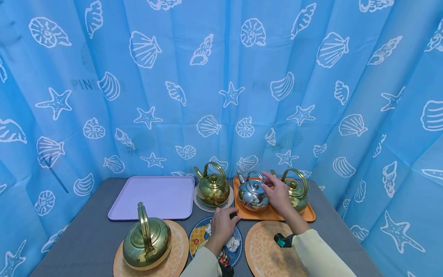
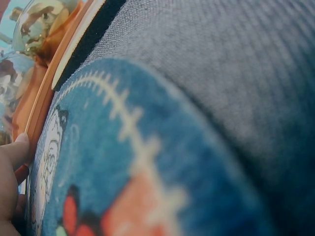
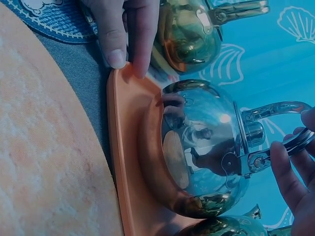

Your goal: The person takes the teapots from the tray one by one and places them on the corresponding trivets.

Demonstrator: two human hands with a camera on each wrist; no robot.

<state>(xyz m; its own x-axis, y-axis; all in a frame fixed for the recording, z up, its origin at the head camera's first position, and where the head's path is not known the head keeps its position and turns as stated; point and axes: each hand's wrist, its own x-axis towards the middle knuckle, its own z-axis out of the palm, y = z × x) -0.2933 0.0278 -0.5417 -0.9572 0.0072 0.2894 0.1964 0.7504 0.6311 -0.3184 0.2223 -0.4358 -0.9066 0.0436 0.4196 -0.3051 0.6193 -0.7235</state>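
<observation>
My right hand (image 1: 277,192) holds the arched handle of a silver kettle (image 1: 252,196), its fingertips curled at the handle in the right wrist view. The kettle sits over an orange tray (image 1: 252,214), whose colour reflects in its shiny body (image 3: 206,147). Beside it on the tray stands a gold kettle (image 1: 299,194), partly hidden behind my right hand. My left hand (image 1: 222,227) is at the tray's near left corner, thumb and finger pinching the rim (image 3: 120,78). Below that hand lies a round blue mat (image 1: 199,227) with cartoon pictures.
Left of the tray, another gold kettle (image 1: 214,188) stands on a pale round mat (image 1: 204,207). A purple tray (image 1: 155,196) lies at the back left. In front, a large gold kettle (image 1: 147,240) rests on an orange-patterned round mat (image 1: 180,242); a matching mat (image 1: 266,246) lies right. A blue curtain (image 1: 221,69) hangs behind.
</observation>
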